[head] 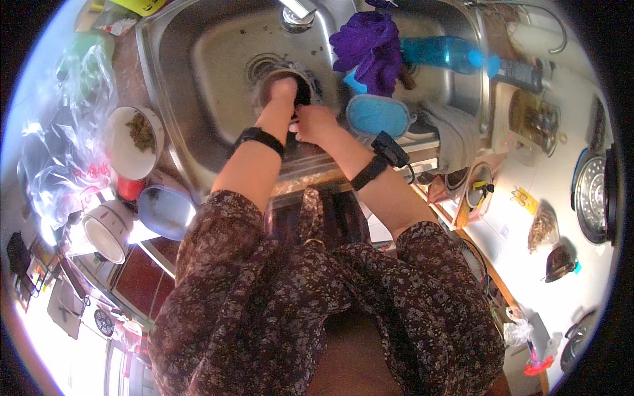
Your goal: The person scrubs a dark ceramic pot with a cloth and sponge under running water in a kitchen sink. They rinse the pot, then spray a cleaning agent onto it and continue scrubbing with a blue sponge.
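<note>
In the left basin of a stainless-steel sink (223, 64), a round vessel (303, 91) with a dark inside is tilted near the drain. My left hand (283, 91) reaches into its mouth; the fingers are hidden, so what they hold cannot be told. At the near rim, my right hand (317, 123) grips the vessel with curled fingers. Above both hands, at the top, is the chrome faucet (297, 17). To the right of my right hand, a blue oval sponge pad (377, 115) lies by the sink divider, with a purple cloth (369, 49) draped above it.
A blue bottle (436, 52) lies across the right basin, and a grey rag (453, 128) hangs over its front edge. On the left counter are a white bowl (136, 143) with green scraps, a blue plastic basin (167, 213), a stack of white bowls (105, 231) and clear plastic bags (64, 133).
</note>
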